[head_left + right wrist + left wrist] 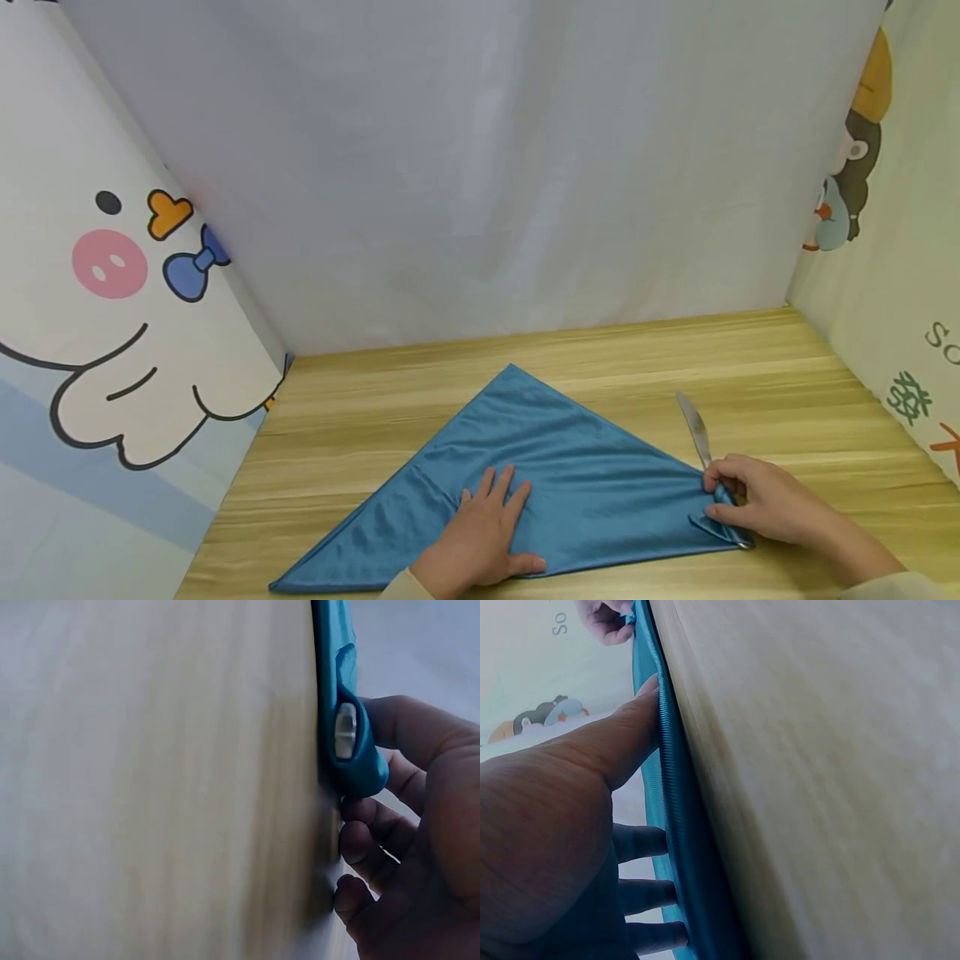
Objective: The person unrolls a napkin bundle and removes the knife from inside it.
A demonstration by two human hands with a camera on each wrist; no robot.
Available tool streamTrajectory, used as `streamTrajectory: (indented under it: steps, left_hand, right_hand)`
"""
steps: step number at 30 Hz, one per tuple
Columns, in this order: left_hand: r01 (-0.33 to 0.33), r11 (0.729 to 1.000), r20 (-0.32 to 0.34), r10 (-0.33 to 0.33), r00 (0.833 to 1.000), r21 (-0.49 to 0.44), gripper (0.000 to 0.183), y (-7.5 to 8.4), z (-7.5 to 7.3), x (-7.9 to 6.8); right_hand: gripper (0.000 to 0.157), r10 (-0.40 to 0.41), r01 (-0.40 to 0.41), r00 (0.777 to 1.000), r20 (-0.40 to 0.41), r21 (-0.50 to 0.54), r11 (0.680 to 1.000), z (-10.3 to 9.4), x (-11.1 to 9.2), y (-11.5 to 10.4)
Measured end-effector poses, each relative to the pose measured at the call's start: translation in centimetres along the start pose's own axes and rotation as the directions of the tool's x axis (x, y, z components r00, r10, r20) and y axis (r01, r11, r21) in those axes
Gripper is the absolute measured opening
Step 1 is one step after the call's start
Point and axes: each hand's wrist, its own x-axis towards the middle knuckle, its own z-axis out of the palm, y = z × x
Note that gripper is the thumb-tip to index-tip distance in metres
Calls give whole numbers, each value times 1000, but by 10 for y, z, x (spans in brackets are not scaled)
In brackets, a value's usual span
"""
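Note:
A shiny blue cloth [592,467], folded into a triangle, lies on the table with its long edge toward me. My left hand [486,527] rests on it with fingers spread, its thumb along the near edge. At the right corner my right hand [765,496] pinches the cloth, which is folded over a table knife. The knife [696,425] points away from me, its blade bare beyond the cloth. Its handle is mostly hidden in the fold; the handle's end [346,731] shows inside the cloth loop in the right wrist view.
The wood-grain table [360,392] ends at a pale hanging curtain [480,183] behind. Printed cartoon sheets stand on the left [112,333] and right [900,250] sides.

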Motion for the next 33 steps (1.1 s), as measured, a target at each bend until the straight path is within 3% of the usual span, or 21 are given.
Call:
streamTrajectory:
  steps: [10, 20, 33]
  left_hand:
    - [-6, 1000, -7, 6, 1000, 12, 94, 1, -1, -1]
    - [0, 1000, 5, 0, 1000, 5, 94, 1, -3, -2]
    - [10, 1000, 14, -10, 1000, 11, 94, 2, -2, -1]
  right_hand:
    - [27, 12, -12, 1000, 5, 7, 1000, -2, -1, 6]
    - [32, -29, 27, 999, -38, -49, 998, -1, 0, 4]
    - [30, -39, 39, 999, -18, 8, 999, -7, -3, 8]
